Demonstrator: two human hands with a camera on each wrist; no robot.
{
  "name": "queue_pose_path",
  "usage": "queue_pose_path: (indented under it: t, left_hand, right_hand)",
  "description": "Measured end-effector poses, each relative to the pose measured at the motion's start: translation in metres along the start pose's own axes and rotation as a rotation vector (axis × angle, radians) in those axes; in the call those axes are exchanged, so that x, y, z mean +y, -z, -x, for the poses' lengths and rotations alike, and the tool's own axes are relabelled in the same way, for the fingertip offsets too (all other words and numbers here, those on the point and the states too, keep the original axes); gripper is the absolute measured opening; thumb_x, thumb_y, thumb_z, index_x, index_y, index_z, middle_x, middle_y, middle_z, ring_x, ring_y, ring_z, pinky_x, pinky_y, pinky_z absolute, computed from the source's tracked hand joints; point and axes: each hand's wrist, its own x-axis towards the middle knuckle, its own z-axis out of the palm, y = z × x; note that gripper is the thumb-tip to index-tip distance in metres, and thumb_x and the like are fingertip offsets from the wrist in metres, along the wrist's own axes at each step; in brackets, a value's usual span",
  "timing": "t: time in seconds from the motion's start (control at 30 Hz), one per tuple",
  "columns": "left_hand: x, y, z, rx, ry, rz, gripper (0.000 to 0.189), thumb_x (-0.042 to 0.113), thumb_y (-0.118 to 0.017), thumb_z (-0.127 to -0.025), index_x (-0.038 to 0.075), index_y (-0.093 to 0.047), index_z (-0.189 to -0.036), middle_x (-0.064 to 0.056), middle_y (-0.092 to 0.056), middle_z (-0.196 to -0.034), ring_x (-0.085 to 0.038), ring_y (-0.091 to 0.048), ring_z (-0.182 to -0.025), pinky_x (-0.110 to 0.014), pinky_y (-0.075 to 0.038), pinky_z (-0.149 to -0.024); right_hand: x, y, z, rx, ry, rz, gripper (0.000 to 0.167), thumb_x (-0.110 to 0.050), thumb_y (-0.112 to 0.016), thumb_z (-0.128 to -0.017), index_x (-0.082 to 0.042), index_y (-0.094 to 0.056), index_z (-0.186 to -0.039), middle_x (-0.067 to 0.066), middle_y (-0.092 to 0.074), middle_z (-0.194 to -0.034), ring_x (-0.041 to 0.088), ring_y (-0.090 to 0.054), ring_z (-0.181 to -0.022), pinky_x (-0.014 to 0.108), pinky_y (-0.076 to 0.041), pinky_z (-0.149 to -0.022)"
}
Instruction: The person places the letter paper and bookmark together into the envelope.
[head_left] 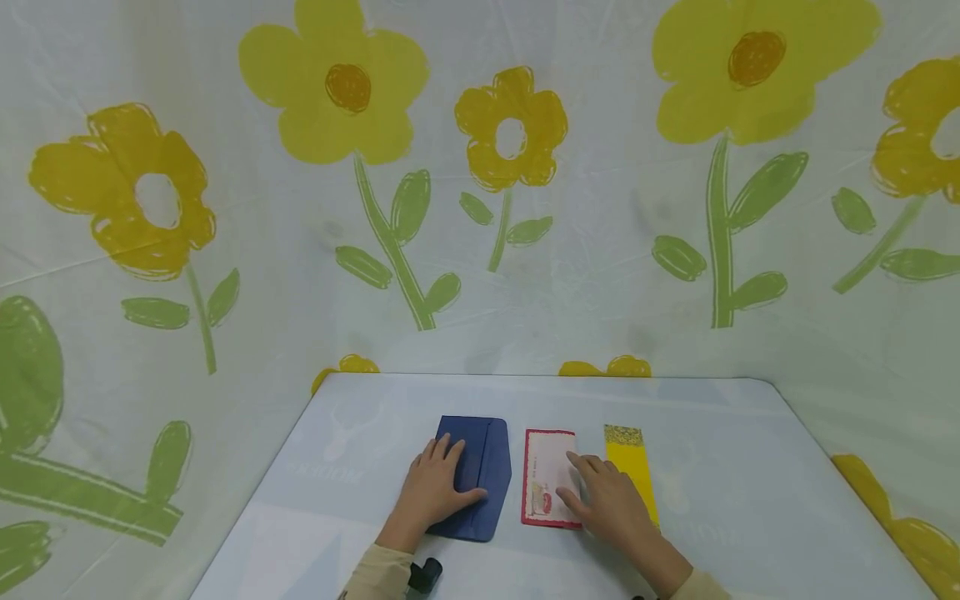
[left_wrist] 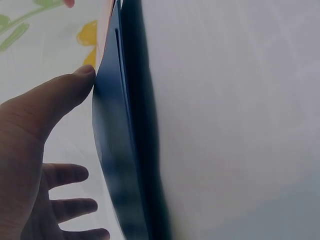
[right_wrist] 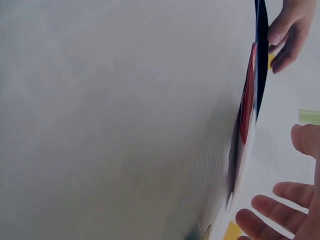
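Note:
A dark blue envelope (head_left: 491, 475) lies upright on the table, its flap toward the right. My left hand (head_left: 433, 487) rests on it with fingers spread; in the left wrist view the thumb (left_wrist: 60, 92) touches its surface. Right of it lies a white card with a red border (head_left: 542, 467), bearing small print and a picture. Over the card's right edge my right hand (head_left: 611, 504) hovers, fingers apart and holding nothing. In the right wrist view a gap shows between the fingertips (right_wrist: 247, 220) and the card (right_wrist: 247, 110). A yellow strip with a speckled gold top (head_left: 630, 458) is partly hidden behind that hand.
The white table (head_left: 337, 483) has faint pale prints and rounded far corners. A white curtain with yellow flowers (head_left: 510, 317) hangs behind it and along both sides. A small black object (head_left: 426, 575) sits by my left wrist.

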Motion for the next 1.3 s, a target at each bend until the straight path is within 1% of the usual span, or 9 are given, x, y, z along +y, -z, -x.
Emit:
queue_pose_path:
  t: [0.1,0.2,0.4,0.63,0.8,0.9,1.03,1.3]
  left_hand:
    - [0.001,-0.001,0.000,0.007,0.000,0.013,0.097,0.068,-0.077,-0.076,0.005,-0.052,-0.145,-0.027,-0.044,-0.152,-0.052,-0.039,-0.139,-0.065,-0.036,-0.109]
    - [0.002,-0.002,0.000,0.012,-0.004,0.005,0.097,0.068,-0.077,-0.076,0.006,-0.052,-0.145,-0.026,-0.044,-0.151,-0.052,-0.040,-0.138,-0.064,-0.037,-0.109]
    - [0.003,-0.002,-0.001,0.009,-0.001,0.014,0.095,0.066,-0.078,-0.077,0.006,-0.052,-0.146,-0.026,-0.044,-0.152,-0.053,-0.040,-0.138,-0.064,-0.039,-0.107]
    - [0.005,0.000,0.000,-0.010,0.004,0.016,0.091,0.060,-0.079,-0.079,0.005,-0.052,-0.146,-0.026,-0.043,-0.153,-0.051,-0.043,-0.137,-0.062,-0.048,-0.099]
    - [0.007,0.001,0.001,-0.015,0.015,0.023,0.088,0.056,-0.080,-0.080,0.005,-0.052,-0.145,-0.026,-0.042,-0.153,-0.051,-0.045,-0.136,-0.062,-0.050,-0.095]
    - [0.008,0.002,0.001,-0.016,0.022,0.030,0.086,0.054,-0.080,-0.081,0.004,-0.052,-0.145,-0.026,-0.042,-0.153,-0.051,-0.045,-0.136,-0.063,-0.050,-0.095]
    - [0.008,0.002,0.001,-0.021,0.032,0.039,0.084,0.053,-0.079,-0.082,0.005,-0.051,-0.146,-0.026,-0.042,-0.154,-0.051,-0.044,-0.137,-0.062,-0.048,-0.098]
    - [0.008,-0.001,0.001,-0.021,0.040,0.064,0.082,0.050,-0.078,-0.084,0.004,-0.051,-0.146,-0.027,-0.041,-0.154,-0.051,-0.043,-0.137,-0.061,-0.046,-0.103]
  right_hand:
    - [-0.002,-0.001,0.000,0.000,0.003,0.010,0.071,-0.050,-0.075,-0.085,-0.019,-0.056,-0.146,0.012,-0.061,-0.134,0.034,-0.057,-0.118,0.059,-0.047,-0.103]
    - [-0.004,-0.001,0.000,0.005,0.004,0.010,0.072,-0.050,-0.076,-0.085,-0.018,-0.056,-0.146,0.012,-0.061,-0.134,0.034,-0.057,-0.118,0.058,-0.047,-0.103]
    - [-0.007,-0.003,0.000,0.024,0.012,0.002,0.071,-0.049,-0.076,-0.084,-0.018,-0.057,-0.145,0.012,-0.062,-0.134,0.034,-0.058,-0.117,0.058,-0.047,-0.103]
    - [-0.008,-0.006,-0.001,0.038,0.040,0.009,0.070,-0.049,-0.076,-0.085,-0.018,-0.057,-0.145,0.011,-0.063,-0.133,0.033,-0.059,-0.115,0.057,-0.048,-0.101]
    - [-0.009,-0.007,-0.001,0.045,0.052,0.024,0.069,-0.049,-0.076,-0.085,-0.018,-0.058,-0.144,0.012,-0.063,-0.132,0.033,-0.059,-0.115,0.056,-0.049,-0.101]
    - [-0.010,-0.007,-0.001,0.048,0.063,0.035,0.069,-0.050,-0.075,-0.086,-0.017,-0.058,-0.144,0.012,-0.063,-0.132,0.034,-0.059,-0.116,0.056,-0.049,-0.101]
    - [-0.011,-0.006,-0.001,0.040,0.069,0.040,0.069,-0.050,-0.075,-0.086,-0.017,-0.058,-0.144,0.012,-0.063,-0.133,0.034,-0.059,-0.118,0.056,-0.048,-0.102]
    - [-0.015,-0.007,-0.003,0.027,0.072,0.012,0.069,-0.050,-0.074,-0.087,-0.017,-0.057,-0.145,0.013,-0.062,-0.134,0.035,-0.059,-0.118,0.059,-0.046,-0.103]
